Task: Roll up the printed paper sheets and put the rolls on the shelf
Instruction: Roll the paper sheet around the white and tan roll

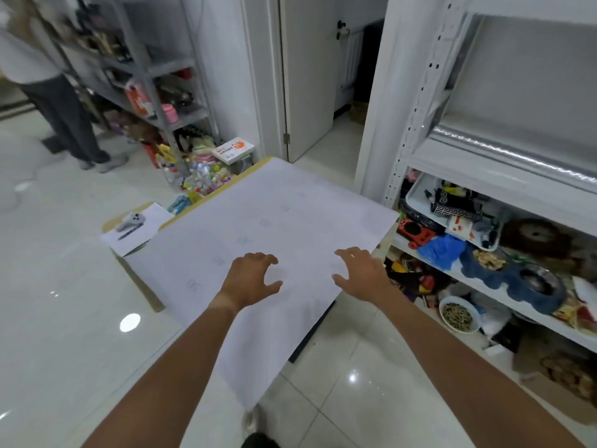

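From the head view, a large white paper sheet [274,227] with faint printed marks lies flat across a low surface [142,286], its near and right edges overhanging the floor. Both hands reach over its near half: the left hand [252,279] and the right hand [361,270] hover side by side, fingers spread and loosely curved, gripping nothing; whether the fingertips touch the sheet cannot be told. The white shelf [484,163] stands just right of the sheet, its lower levels crowded with assorted items. A controller [130,220] rests on a smaller paper at the surface's far left.
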